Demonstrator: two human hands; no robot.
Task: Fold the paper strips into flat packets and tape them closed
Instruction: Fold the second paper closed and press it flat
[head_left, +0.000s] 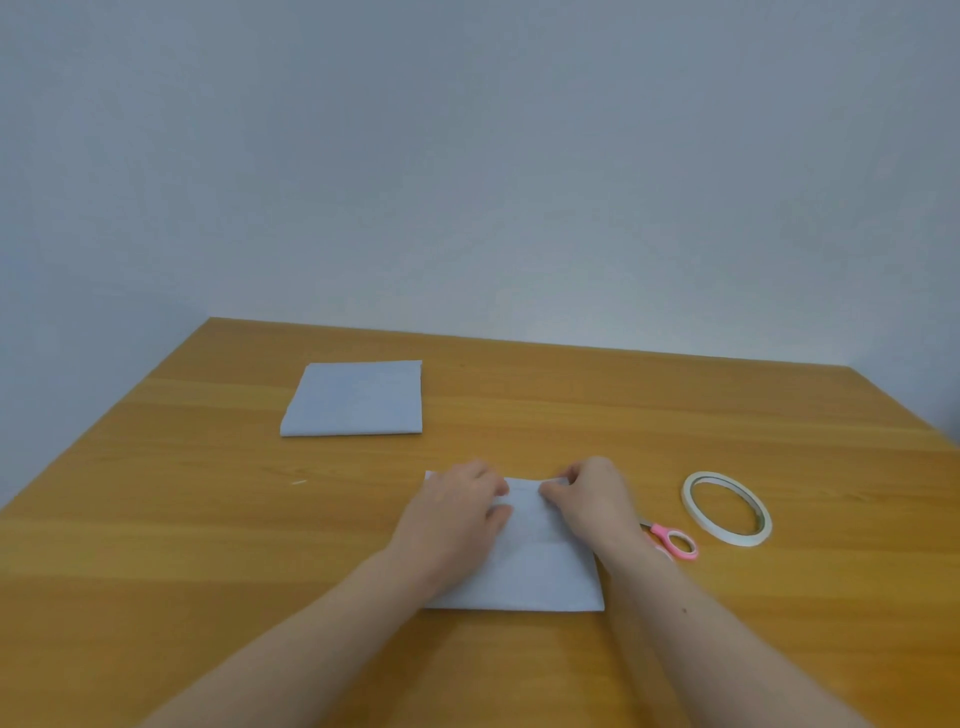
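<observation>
I'm pinching the far edge of the white folded paper sheet (524, 561) with my left hand (457, 512) and right hand (587, 499); it's lying toward me, lengthwise.

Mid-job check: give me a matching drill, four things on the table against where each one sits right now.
Things:
1. near paper
2. far packet
3. tape roll
4. scissors

Places:
A. farthest right, lying flat
B. under both hands
C. partly hidden behind the right forearm
D. alone at the back left

Pairs: 1-B, 2-D, 3-A, 4-C. The left hand and right hand both rest on the near paper.
</observation>
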